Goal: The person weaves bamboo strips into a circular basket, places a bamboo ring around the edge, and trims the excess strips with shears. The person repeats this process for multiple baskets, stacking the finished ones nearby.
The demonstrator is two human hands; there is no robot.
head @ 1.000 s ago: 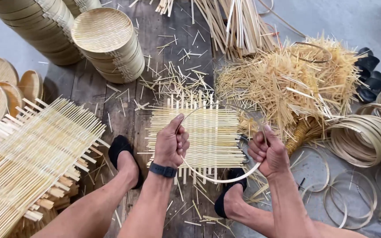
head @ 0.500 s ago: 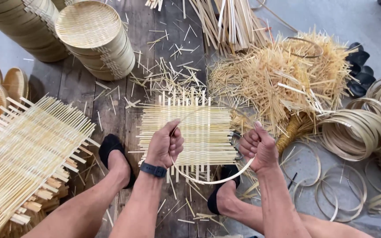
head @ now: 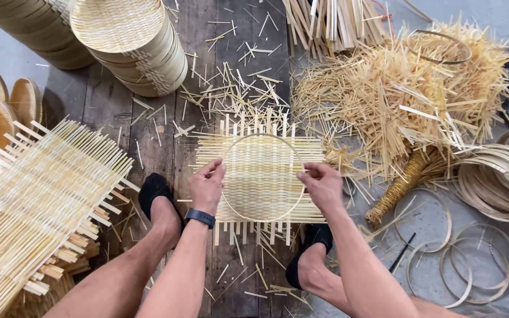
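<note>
Both hands — left hand (head: pixel 207 184), right hand (head: pixel 320 185) — pinch a bamboo hoop (head: pixel 261 219) lying on the woven mat (head: pixel 260 168) between them.

I see a pale woven mat (head: pixel 260 176) of flat bamboo strips, matt and slightly ribbed, under a thin smooth bamboo hoop (head: pixel 261 219). The floor (head: pixel 154 135) is dark, rough, weathered wood planks. On the right lies a heap of dry, splintery offcuts (head: pixel 396 94), straw-yellow. Far left, stacked woven trays (head: pixel 131 41) look smooth-rimmed and matt. My left wrist carries a black, faintly glossy band (head: pixel 200 217).
</note>
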